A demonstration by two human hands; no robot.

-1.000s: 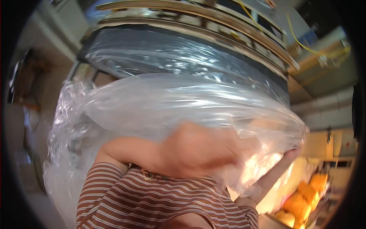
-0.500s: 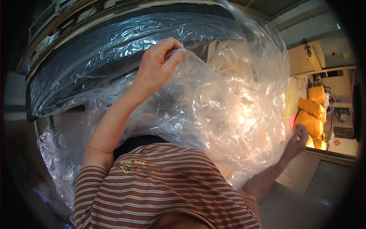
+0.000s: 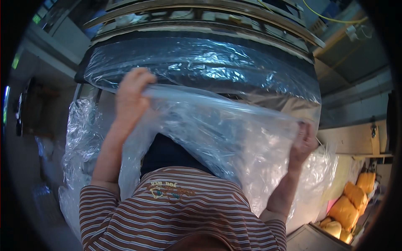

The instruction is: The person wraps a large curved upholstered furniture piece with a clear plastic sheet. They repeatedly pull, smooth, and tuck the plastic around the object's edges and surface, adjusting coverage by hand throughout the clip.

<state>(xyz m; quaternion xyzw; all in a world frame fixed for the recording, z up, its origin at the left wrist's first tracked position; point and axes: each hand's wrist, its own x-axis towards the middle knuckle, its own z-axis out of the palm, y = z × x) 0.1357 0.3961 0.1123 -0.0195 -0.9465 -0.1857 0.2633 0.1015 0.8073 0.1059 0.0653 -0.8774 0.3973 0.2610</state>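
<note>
A wide sheet of clear plastic film (image 3: 197,121) stretches between my two hands, its upper edge pulled fairly straight. My left hand (image 3: 135,90), slightly blurred, is closed around that edge on the left. On the right, my right hand (image 3: 303,144) grips the film's other end, with the fingertips partly behind the plastic. Below the edge the film hangs in loose folds in front of my body. Beyond my hands, more clear film lies over a long dark surface (image 3: 167,39), shiny with wrinkles.
Long wooden slats (image 3: 201,5) run across the far side. Crumpled film (image 3: 81,134) hangs down at the left. Yellow-orange bundles (image 3: 344,209) are piled at the lower right, near a pale board (image 3: 349,140). A yellow cord (image 3: 331,17) hangs at the upper right.
The billowing film has come down and is drawn out between my hands. My right hand has moved inward and up to grip it; my left hand has shifted left. The view has turned.
</note>
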